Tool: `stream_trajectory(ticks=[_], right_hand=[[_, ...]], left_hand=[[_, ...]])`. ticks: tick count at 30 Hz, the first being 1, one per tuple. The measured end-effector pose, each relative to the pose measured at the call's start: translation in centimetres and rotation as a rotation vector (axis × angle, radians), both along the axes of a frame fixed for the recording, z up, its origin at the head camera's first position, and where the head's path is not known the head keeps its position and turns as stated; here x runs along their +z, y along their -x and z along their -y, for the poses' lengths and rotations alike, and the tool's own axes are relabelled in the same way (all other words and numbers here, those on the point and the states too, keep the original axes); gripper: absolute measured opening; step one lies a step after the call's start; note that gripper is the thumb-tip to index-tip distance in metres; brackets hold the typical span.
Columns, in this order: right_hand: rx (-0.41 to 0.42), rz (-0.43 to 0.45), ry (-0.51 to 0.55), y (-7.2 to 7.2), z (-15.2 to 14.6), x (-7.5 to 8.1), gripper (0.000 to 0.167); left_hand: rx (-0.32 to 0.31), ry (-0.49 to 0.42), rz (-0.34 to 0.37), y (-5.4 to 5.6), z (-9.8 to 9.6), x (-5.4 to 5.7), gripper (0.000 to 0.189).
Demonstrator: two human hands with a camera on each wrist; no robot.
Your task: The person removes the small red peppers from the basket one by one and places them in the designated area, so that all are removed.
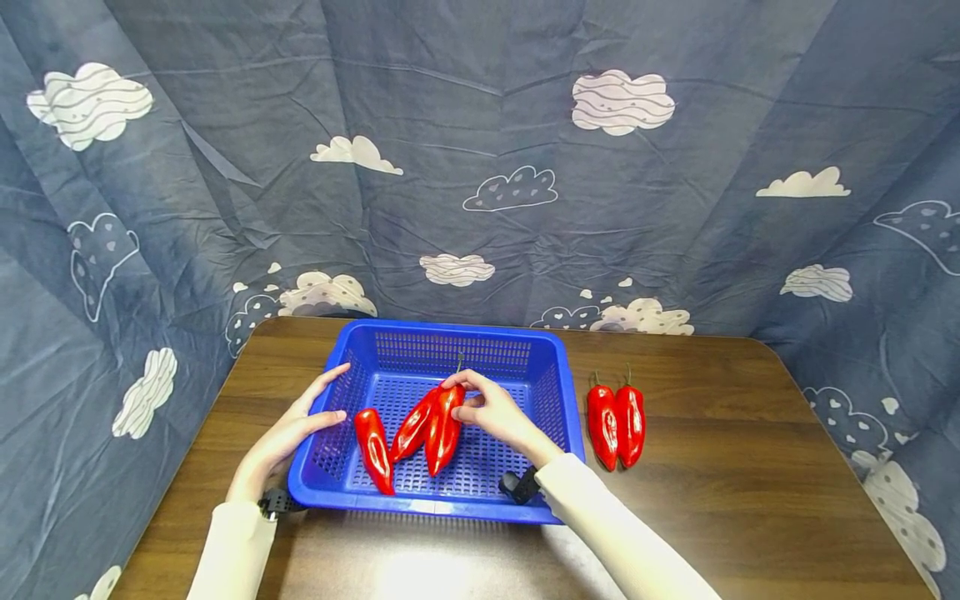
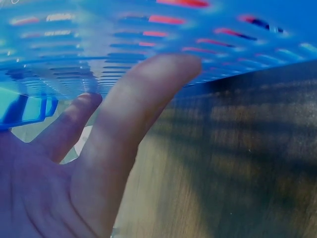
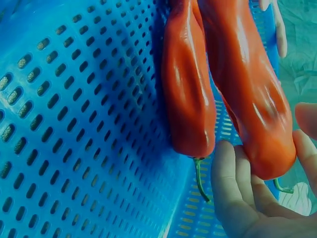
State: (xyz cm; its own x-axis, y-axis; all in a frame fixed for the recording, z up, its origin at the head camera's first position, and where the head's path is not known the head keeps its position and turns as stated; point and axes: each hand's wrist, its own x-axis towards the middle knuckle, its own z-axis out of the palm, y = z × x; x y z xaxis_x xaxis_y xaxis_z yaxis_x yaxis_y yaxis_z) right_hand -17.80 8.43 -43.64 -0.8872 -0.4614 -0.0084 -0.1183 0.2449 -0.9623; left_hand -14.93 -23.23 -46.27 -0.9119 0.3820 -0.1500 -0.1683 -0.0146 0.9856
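In the head view, a blue plastic basket [image 1: 480,508] holds three long red peppers. My right hand [image 1: 487,408] grips one red pepper [image 1: 444,442] near its stem end, thumb and fingers on opposite sides. Against it lies a second pepper [image 1: 412,429]; a third pepper [image 1: 374,450] lies apart to the left. The right wrist view shows the gripped pepper [image 3: 250,84] beside another with a green stem [image 3: 200,181]. My left hand [image 1: 288,429] is at the basket's left side, fingers extended across the rim; the left wrist view shows its thumb [image 2: 153,79] before the slotted wall.
Two red peppers [image 1: 617,425] lie side by side on the wooden table [image 1: 750,467], right of the basket. A dark cloud-patterned cloth [image 1: 480,233] hangs behind the table and at both sides. Small black devices [image 1: 279,502] are strapped to both wrists.
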Motion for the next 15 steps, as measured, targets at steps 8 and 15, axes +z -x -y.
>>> stream_trajectory(ticks=[8, 15], right_hand=[[0.014, 0.048, 0.099, 0.1, -0.3, 0.5, 0.038], [0.039, 0.102, 0.201, 0.2, -0.7, 1.1, 0.037]], left_hand=[[-0.001, -0.001, 0.008, 0.0, 0.0, -0.1, 0.071], [0.002, 0.014, 0.01, 0.0, 0.0, 0.0, 0.071]])
